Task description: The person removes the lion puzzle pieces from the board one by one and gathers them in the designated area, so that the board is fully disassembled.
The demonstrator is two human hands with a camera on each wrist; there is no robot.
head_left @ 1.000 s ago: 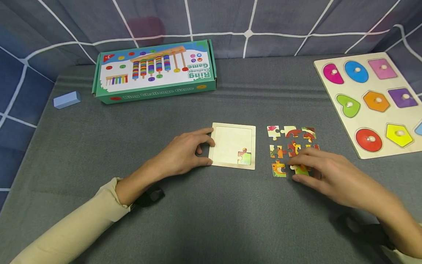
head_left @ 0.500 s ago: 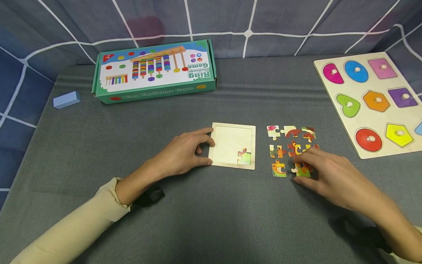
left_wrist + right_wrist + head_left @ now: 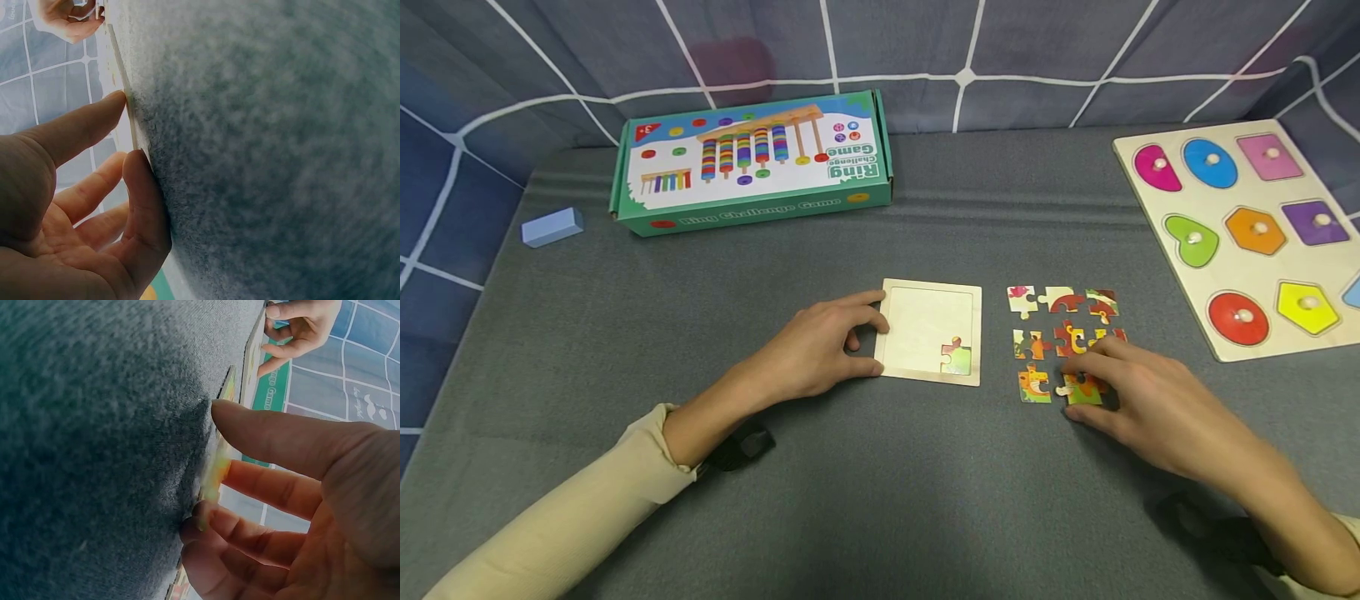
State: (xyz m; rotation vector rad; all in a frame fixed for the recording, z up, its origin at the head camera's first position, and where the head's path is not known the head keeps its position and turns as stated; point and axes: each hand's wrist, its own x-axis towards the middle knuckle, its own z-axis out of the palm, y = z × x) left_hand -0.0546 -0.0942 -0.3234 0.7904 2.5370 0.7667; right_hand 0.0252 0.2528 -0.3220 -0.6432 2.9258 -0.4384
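Note:
In the head view, a shallow square wooden puzzle tray (image 3: 925,321) lies flat with one jigsaw piece (image 3: 957,358) in its near right corner. My left hand (image 3: 820,346) rests its thumb and fingertips against the tray's left edge. To the right of the tray, several loose jigsaw pieces (image 3: 1033,383) lie in rough rows. My right hand (image 3: 1157,408) pinches a green and orange jigsaw piece (image 3: 1081,389) in the nearest row between thumb and fingers. That piece looks blurred in the right wrist view, and the hand partly covers pieces behind it.
A green Ring Challenge Game box (image 3: 752,167) lies at the back left, with a small blue block (image 3: 552,227) beyond its left end. A wooden knob puzzle board (image 3: 1247,250) lies at the right. A tiled-pattern cloth (image 3: 910,50) stands along the back.
The jigsaw piece at my right fingers has shifted and turned slightly, first a little right, then back left. My left hand and the tray have stayed still.

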